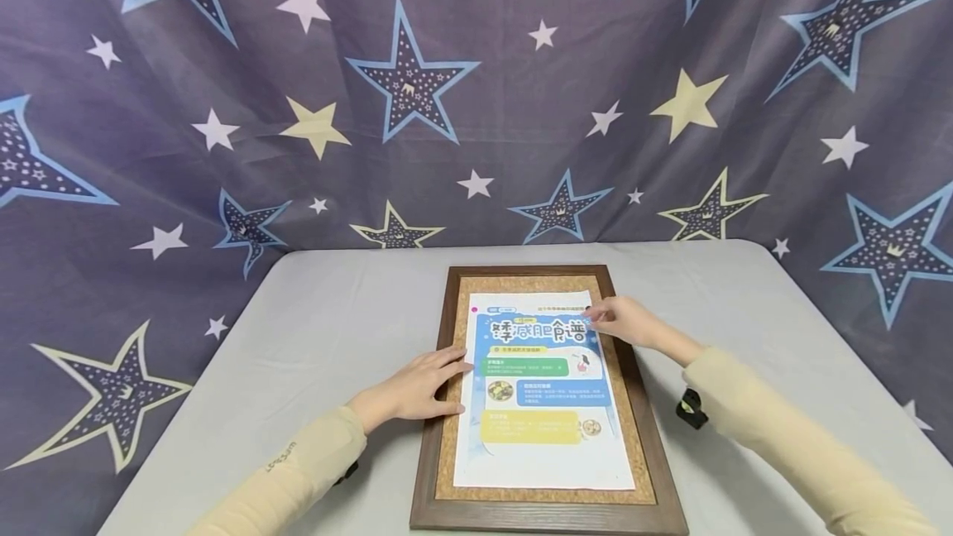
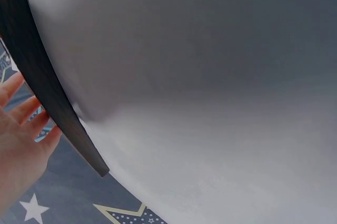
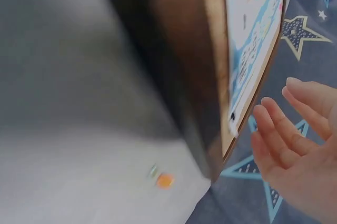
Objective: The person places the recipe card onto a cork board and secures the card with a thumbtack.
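A printed poster [image 1: 547, 466] lies on a cork board [image 1: 644, 478] with a brown wooden frame [image 1: 551, 514]. At its top left corner is a pink pushpin [image 1: 474, 309]. A black pushpin [image 3: 233, 116] marks the top right corner, with the fingers of my right hand [image 1: 624, 322] close by it. In the right wrist view that hand [image 3: 295, 142] has its thumb and fingers apart, with nothing between them. My left hand [image 1: 420, 385] lies across the frame's left side, fingers spread, fingertips at the poster's left edge.
The board lies on a table with a grey cloth [image 1: 357, 304]. An orange round piece [image 3: 165, 181] and a small green piece [image 3: 153, 171] lie on the cloth beyond the frame in the right wrist view. A star-patterned curtain [image 1: 447, 164] hangs behind the table.
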A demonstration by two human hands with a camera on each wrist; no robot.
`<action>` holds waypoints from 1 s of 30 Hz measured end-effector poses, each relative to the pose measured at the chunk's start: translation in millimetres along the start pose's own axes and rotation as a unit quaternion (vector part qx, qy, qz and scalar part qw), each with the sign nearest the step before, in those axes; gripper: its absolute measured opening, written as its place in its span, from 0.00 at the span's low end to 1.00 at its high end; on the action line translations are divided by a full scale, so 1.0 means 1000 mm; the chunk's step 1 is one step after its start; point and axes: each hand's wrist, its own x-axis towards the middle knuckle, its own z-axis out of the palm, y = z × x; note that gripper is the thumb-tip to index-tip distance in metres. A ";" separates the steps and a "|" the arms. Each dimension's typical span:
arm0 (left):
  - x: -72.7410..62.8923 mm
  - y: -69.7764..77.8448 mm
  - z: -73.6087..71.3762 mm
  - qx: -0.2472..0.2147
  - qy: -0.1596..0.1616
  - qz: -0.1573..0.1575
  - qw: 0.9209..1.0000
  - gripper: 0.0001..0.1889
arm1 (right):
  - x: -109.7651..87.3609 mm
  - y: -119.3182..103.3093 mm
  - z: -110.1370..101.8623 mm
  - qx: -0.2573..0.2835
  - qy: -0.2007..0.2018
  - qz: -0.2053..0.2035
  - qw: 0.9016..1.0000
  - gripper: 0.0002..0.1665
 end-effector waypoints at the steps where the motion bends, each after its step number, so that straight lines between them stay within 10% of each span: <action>1: 0.000 0.000 0.000 0.001 0.000 0.000 1.000 0.33 | -0.004 0.002 -0.002 -0.006 0.005 -0.002 1.000 0.11; 30: 0.001 -0.004 0.004 0.008 -0.001 -0.003 1.000 0.33 | -0.043 0.055 -0.018 -0.026 0.027 0.059 0.998 0.06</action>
